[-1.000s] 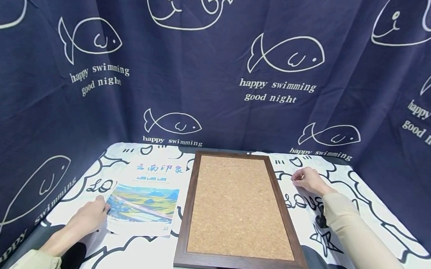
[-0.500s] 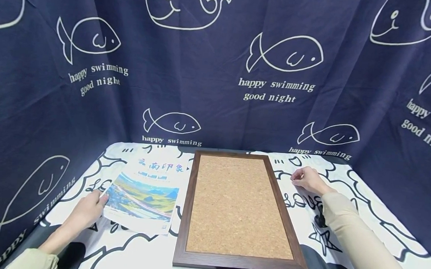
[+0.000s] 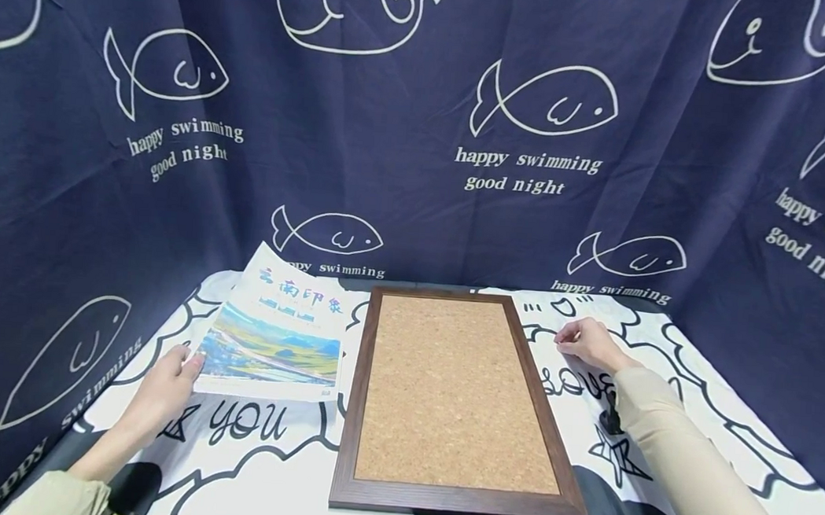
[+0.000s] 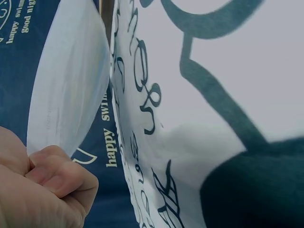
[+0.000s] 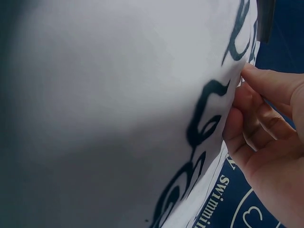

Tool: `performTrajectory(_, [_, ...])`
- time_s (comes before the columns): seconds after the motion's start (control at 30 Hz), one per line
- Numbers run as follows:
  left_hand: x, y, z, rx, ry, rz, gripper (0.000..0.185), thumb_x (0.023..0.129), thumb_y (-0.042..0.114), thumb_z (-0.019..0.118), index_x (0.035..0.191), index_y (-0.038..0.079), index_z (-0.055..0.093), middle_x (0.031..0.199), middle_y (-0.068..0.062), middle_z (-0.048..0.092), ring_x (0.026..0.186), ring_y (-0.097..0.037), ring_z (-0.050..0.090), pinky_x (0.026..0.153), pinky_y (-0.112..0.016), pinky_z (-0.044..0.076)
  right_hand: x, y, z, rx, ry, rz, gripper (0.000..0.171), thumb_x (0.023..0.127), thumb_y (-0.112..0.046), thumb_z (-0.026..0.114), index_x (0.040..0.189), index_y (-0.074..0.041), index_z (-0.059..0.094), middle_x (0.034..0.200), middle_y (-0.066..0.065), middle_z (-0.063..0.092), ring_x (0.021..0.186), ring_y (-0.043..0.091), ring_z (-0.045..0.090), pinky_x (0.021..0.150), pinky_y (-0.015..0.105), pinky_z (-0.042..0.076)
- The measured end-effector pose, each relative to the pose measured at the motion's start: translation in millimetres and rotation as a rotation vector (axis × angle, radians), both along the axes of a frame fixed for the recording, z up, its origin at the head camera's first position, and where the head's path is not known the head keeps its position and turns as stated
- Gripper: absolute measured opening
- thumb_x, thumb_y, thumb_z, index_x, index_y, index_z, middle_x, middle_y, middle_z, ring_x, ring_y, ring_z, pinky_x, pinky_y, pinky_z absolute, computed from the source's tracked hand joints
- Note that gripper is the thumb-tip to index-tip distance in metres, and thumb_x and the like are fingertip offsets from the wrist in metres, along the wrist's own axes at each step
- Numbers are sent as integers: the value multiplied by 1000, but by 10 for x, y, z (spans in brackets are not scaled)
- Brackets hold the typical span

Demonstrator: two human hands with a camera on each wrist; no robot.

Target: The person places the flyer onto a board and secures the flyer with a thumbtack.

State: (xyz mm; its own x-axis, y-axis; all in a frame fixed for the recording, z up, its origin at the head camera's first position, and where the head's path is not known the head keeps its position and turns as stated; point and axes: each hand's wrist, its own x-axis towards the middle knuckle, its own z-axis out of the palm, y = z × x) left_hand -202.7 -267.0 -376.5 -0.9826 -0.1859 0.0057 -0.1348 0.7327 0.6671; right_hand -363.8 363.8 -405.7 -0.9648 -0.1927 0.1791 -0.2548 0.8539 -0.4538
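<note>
My left hand point(image 3: 169, 380) pinches the lower left edge of a printed poster point(image 3: 272, 343) between thumb and curled fingers. The poster shows Chinese lettering above a colourful landscape picture, and it stands tilted up off the cloth. In the left wrist view, the poster's pale back point(image 4: 71, 71) bows outward above the left hand point(image 4: 52, 185). To the right of a cork board point(image 3: 461, 394), my right hand point(image 3: 591, 345) is low over the cloth. Its thumb and forefinger tips come together at the cloth in the right wrist view; whether they hold something small cannot be made out.
The cork board lies flat in a dark brown wooden frame point(image 3: 464, 502) between the hands. Beneath everything is a white cloth point(image 3: 278, 486) with black drawings and lettering. A navy curtain point(image 3: 420, 132) with fish prints closes off the back and both sides.
The left hand has raised the poster from lying on the cloth to a tilted stand, its top edge now overlapping the curtain. The right hand has stayed in place beside the board.
</note>
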Motion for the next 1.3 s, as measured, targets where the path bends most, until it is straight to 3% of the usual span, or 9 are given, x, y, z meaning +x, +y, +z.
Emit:
performTrajectory(0.07, [3, 8, 17, 8, 3, 12, 46, 107, 31, 18, 120, -9, 39, 86, -16, 51, 66, -18, 43, 53, -29, 35, 7, 1, 5, -5, -7, 0, 10, 79, -3, 73, 88, 2, 73, 81, 13, 73, 58, 7, 48, 56, 22, 36])
performTrajectory(0.3, [-26, 71, 78, 21, 65, 42, 52, 106, 35, 18, 124, -9, 40, 101, -25, 57, 70, -19, 46, 54, -29, 36, 7, 9, 40, -56, -85, -4, 15, 80, -3, 73, 93, 4, 72, 78, 11, 72, 57, 6, 53, 50, 20, 41])
performTrajectory(0.57, [-62, 276, 42, 48, 137, 77, 53, 106, 39, 20, 121, -6, 42, 91, -19, 56, 60, -19, 42, 48, -36, 38, 16, -4, 41, -85, -99, -10, 15, 80, -3, 73, 93, 5, 72, 77, 12, 72, 57, 7, 55, 50, 20, 41])
performTrajectory(0.7, [-42, 422, 125, 66, 128, 35, 50, 106, 34, 19, 123, -8, 41, 105, -25, 56, 68, -20, 46, 50, -28, 35, 24, -3, 33, -78, -97, -20, 15, 80, -3, 72, 92, 5, 72, 76, 12, 71, 56, 7, 54, 50, 20, 40])
performTrajectory(0.9, [-45, 629, 169, 90, 119, 19, 43, 107, 30, 22, 123, -5, 41, 99, -24, 59, 62, -17, 45, 48, -27, 34, 25, 10, 27, -82, -97, -20, 16, 80, -4, 71, 93, 5, 72, 75, 10, 71, 57, 8, 55, 49, 20, 41])
performTrajectory(1.03, [-51, 764, 164, 120, 133, 8, 42, 107, 29, 23, 123, -5, 41, 110, -26, 58, 75, -19, 50, 53, -26, 36, 13, 19, 12, -87, -102, -22, 16, 80, -5, 71, 93, 5, 72, 72, 8, 70, 56, 7, 55, 49, 19, 41])
performTrajectory(1.23, [-73, 974, 167, 173, 134, -22, 39, 107, 28, 26, 123, -3, 42, 91, -17, 60, 55, -13, 39, 44, -25, 32, 10, 26, 7, -81, -110, -28, 16, 80, -6, 71, 92, 4, 72, 70, 5, 69, 56, 8, 55, 49, 20, 39])
performTrajectory(1.3, [-78, 1037, 150, 198, 139, -42, 37, 107, 27, 27, 123, -3, 42, 96, -19, 63, 56, -12, 41, 43, -25, 32, 9, 29, 9, -79, -112, -28, 16, 80, -6, 71, 91, 4, 72, 70, 5, 68, 56, 8, 55, 49, 20, 39])
